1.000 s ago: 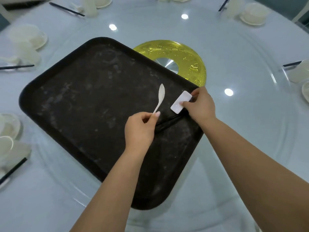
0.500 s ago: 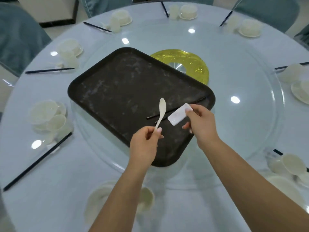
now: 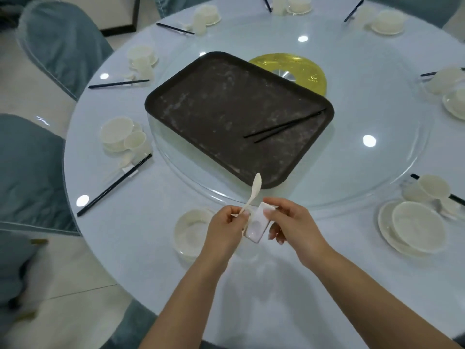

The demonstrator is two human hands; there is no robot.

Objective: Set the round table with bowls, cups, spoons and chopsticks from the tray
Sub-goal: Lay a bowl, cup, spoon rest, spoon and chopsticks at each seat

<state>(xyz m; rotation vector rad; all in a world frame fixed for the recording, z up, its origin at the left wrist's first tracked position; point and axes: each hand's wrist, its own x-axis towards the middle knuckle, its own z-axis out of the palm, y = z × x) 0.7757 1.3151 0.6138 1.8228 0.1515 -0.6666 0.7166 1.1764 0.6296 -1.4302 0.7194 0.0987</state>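
Note:
My left hand pinches the handle of a white spoon that points up and away. My right hand pinches a small white rectangular rest by its far end. Both hands meet above the near edge of the round table, just right of a white bowl. The dark tray lies on the glass turntable with one pair of black chopsticks on its right side.
Place settings of white bowls, cups and black chopsticks ring the table, such as one at the left and one at the right. A gold disc sits under the glass centre. Blue-covered chairs stand at the left.
Both hands have drawn back from the tray to the near table edge, carrying the spoon and the white rest. The chopsticks stay on the tray. The view has pulled back and widened.

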